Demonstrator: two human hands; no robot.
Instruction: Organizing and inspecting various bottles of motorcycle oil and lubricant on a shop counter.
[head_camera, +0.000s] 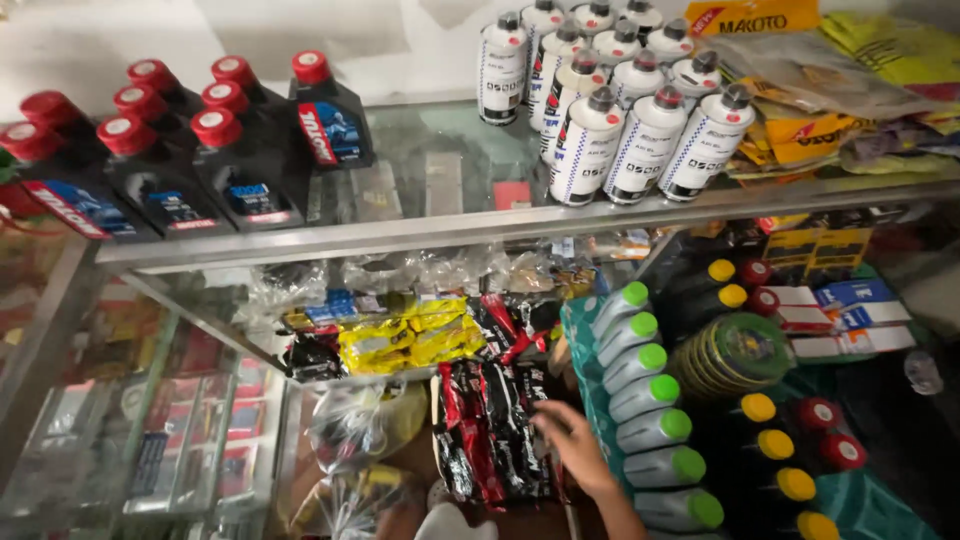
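My right hand (577, 447) reaches in from the lower right, inside the glass display case. Its fingers are spread and rest against the right edge of a stack of black-and-red plastic packets (490, 425) on the lower shelf. It grips nothing that I can see. Just right of the hand stands a row of grey bottles with green caps (655, 425), lying tilted in a teal box. My left hand is not in view.
The glass countertop (440, 185) carries black oil bottles with red caps (190, 160) on the left and white bottles with grey caps (620, 110) on the right. Yellow packets (410, 340) lie above the stack. Black bottles with yellow and red caps (790, 450) fill the right.
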